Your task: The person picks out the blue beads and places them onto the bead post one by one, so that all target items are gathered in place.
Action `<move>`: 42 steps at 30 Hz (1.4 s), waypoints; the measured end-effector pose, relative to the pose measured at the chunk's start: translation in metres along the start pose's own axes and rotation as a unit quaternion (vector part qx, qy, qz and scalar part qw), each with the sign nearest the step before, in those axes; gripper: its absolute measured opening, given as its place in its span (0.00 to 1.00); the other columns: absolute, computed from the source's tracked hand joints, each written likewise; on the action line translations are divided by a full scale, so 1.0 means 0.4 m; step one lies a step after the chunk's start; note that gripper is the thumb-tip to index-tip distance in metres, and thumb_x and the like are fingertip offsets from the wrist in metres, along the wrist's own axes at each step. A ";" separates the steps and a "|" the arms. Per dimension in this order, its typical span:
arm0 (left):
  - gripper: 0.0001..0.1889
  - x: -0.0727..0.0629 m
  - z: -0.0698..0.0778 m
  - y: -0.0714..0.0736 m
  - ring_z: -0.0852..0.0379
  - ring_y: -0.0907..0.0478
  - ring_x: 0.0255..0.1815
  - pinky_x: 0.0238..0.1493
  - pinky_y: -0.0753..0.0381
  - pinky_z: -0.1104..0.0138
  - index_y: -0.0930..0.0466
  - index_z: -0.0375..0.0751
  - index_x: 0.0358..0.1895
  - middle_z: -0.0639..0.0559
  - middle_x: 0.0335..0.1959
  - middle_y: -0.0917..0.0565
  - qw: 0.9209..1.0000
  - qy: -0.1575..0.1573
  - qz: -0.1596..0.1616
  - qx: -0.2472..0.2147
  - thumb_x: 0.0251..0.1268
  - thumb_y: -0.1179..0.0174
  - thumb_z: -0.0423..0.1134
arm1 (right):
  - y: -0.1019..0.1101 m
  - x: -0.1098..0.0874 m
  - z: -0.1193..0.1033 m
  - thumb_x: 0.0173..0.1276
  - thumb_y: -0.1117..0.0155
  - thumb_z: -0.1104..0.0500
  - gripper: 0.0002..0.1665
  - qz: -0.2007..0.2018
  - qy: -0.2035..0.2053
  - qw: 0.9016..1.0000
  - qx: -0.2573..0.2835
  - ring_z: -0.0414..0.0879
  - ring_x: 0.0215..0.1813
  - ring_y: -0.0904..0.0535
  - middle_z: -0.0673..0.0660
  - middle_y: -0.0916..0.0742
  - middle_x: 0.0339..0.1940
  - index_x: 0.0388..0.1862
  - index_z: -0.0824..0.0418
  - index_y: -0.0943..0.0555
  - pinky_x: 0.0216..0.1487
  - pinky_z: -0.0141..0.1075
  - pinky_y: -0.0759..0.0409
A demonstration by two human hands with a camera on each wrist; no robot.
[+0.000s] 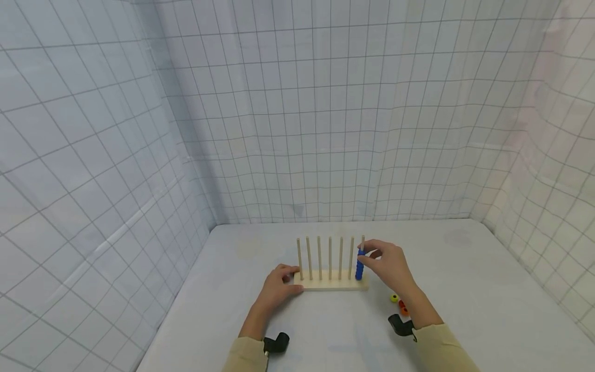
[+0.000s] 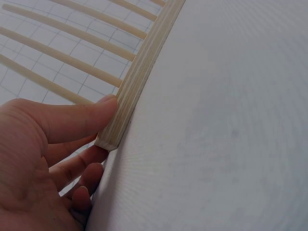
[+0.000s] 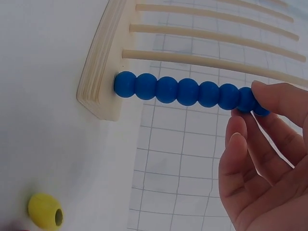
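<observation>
A wooden peg rack with a flat base (image 1: 330,284) and several upright pegs stands on the table. My left hand (image 1: 276,289) grips the left end of the base, thumb on the near edge and fingers behind. Several round blue beads (image 3: 187,92) are stacked on the rightmost peg, touching one another, the lowest against the base. At the top of that stack my right hand (image 1: 389,266) pinches the uppermost blue bead (image 3: 261,109) between thumb and fingers, which partly cover it. The other pegs (image 3: 192,60) carry no beads.
On the table beside the right forearm lie a yellow bead (image 1: 394,298), a red bead (image 1: 402,304) and an orange bead (image 1: 405,311), partly by the wrist. Black wrist-worn devices (image 1: 276,343) sit on both wrists. Grid-patterned white curtains (image 1: 325,129) surround the white table (image 1: 260,248).
</observation>
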State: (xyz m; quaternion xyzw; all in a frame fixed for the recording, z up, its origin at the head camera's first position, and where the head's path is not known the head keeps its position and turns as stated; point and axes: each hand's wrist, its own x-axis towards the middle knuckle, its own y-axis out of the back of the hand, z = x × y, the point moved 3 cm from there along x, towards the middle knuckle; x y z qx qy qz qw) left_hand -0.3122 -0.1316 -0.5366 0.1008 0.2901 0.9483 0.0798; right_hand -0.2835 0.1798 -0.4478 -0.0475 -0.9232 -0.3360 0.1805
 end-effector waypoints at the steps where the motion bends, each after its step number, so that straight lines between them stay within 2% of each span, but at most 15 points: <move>1: 0.28 0.000 -0.001 0.000 0.50 0.27 0.47 0.46 0.27 0.56 0.16 0.40 0.58 0.50 0.50 0.20 1.000 0.000 0.000 0.000 0.51 0.23 0.40 | 0.000 0.001 0.001 0.63 0.25 0.56 0.14 0.000 0.001 1.000 -0.002 0.45 0.39 0.18 0.48 0.12 0.40 0.47 0.55 0.13 0.33 0.39 0.20; 14: 0.28 0.008 -0.006 -0.005 0.50 0.27 0.47 0.47 0.27 0.56 0.16 0.41 0.59 0.50 0.50 0.21 1.000 -0.004 -0.002 -0.005 0.51 0.23 0.40 | 0.003 0.004 0.007 0.62 0.24 0.55 0.13 0.007 -0.005 1.000 -0.014 0.43 0.39 0.19 0.47 0.13 0.38 0.46 0.50 0.13 0.33 0.39 0.21; 24: 0.29 0.006 -0.009 0.010 0.50 0.27 0.48 0.47 0.27 0.56 0.17 0.40 0.59 0.51 0.49 0.21 1.000 -0.002 -0.012 -0.001 0.50 0.22 0.41 | 0.010 -0.001 0.006 0.61 0.23 0.56 0.13 0.000 0.005 1.000 -0.018 0.43 0.38 0.18 0.46 0.13 0.37 0.45 0.51 0.13 0.32 0.38 0.21; 32: 0.29 0.006 0.005 0.019 0.50 0.26 0.48 0.48 0.26 0.56 0.16 0.40 0.59 0.50 0.48 0.20 1.000 -0.005 -0.009 -0.001 0.51 0.23 0.40 | 0.025 0.001 -0.004 0.62 0.24 0.56 0.17 -0.004 0.011 0.999 -0.039 0.44 0.40 0.19 0.48 0.13 0.41 0.50 0.52 0.14 0.35 0.39 0.21; 38: 0.29 0.001 0.011 0.039 0.51 0.25 0.44 0.43 0.25 0.58 0.18 0.43 0.62 0.48 0.48 0.19 1.000 0.007 0.002 0.008 0.52 0.24 0.38 | 0.043 -0.002 -0.019 0.64 0.25 0.56 0.18 -0.009 0.026 0.998 -0.050 0.44 0.41 0.18 0.49 0.13 0.43 0.53 0.52 0.14 0.37 0.40 0.20; 42: 0.28 -0.004 0.030 0.061 0.50 0.24 0.44 0.38 0.24 0.60 0.19 0.44 0.63 0.45 0.50 0.20 1.000 -0.004 0.007 0.013 0.57 0.26 0.38 | 0.061 -0.005 -0.025 0.65 0.26 0.57 0.18 -0.007 0.033 0.998 -0.059 0.45 0.41 0.19 0.51 0.13 0.44 0.53 0.53 0.14 0.37 0.40 0.20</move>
